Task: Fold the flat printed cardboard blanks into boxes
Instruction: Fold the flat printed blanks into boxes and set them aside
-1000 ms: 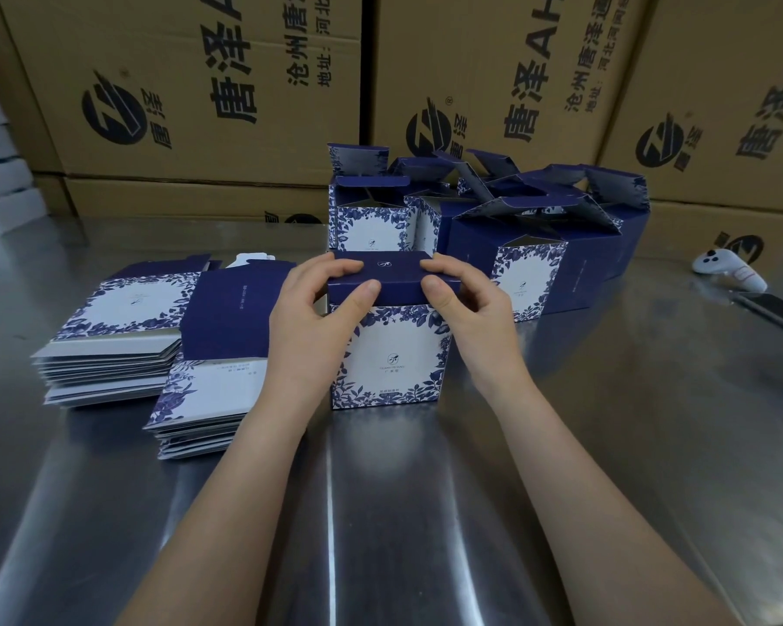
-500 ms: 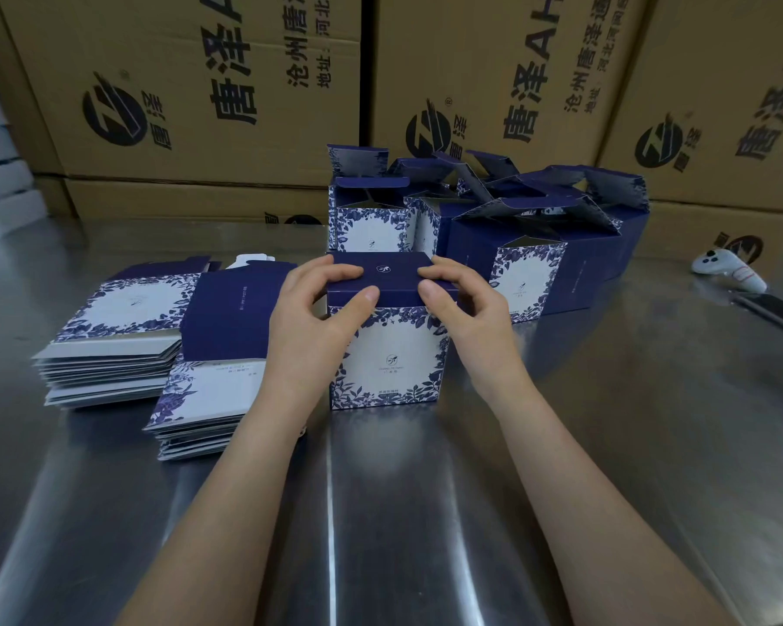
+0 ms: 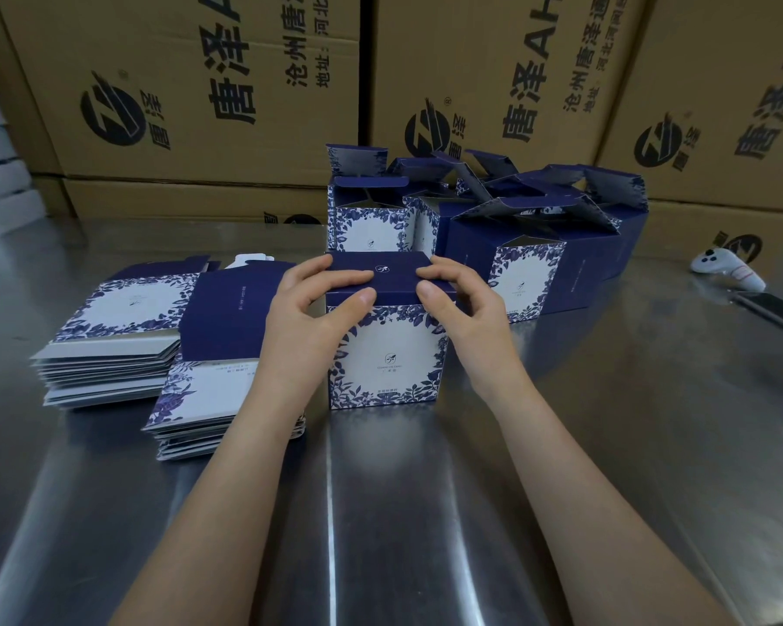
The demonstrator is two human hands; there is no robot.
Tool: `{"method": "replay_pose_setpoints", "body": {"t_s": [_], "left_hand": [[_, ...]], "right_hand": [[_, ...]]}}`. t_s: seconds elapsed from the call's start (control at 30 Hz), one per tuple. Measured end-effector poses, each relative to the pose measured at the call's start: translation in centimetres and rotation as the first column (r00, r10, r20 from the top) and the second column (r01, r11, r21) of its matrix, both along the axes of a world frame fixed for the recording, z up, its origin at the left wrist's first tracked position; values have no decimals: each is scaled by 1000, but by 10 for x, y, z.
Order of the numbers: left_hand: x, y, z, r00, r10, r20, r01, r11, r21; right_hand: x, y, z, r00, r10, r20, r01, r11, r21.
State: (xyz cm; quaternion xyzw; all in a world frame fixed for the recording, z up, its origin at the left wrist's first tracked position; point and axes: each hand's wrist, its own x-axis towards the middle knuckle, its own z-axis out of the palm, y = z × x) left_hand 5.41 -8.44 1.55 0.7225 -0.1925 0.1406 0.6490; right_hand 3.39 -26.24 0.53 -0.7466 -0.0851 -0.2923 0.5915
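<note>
A folded navy and white floral box [image 3: 387, 359] stands upright on the steel table [image 3: 426, 512], its dark lid flap down on top. My left hand [image 3: 308, 318] grips its top left corner, fingers on the lid and thumb on the front edge. My right hand [image 3: 462, 309] holds the top right corner the same way. Two stacks of flat blanks lie to the left: one stack [image 3: 109, 336] farther left, another stack [image 3: 209, 363] right beside my left wrist.
Several folded boxes [image 3: 493, 228] with open top flaps stand in a cluster behind the held box. Large brown cartons [image 3: 245, 83] line the back of the table. A white controller [image 3: 724, 268] and a dark flat object [image 3: 774, 309] lie at the right.
The lid flap has settled flatter on the box and both hands have shifted slightly along its top edge. Nothing else moved.
</note>
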Motion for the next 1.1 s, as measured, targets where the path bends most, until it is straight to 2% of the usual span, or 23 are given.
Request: {"method": "replay_pose_setpoints", "body": {"t_s": [0.53, 1.1], "left_hand": [[-1, 2, 2, 1000, 4, 12, -4, 999, 51], [2, 7, 2, 1000, -11, 9, 11, 996, 90]], "right_hand": [[-1, 0, 1, 1000, -1, -8, 0, 1000, -31], [-1, 4, 3, 996, 60, -72, -58, 998, 35]]}}
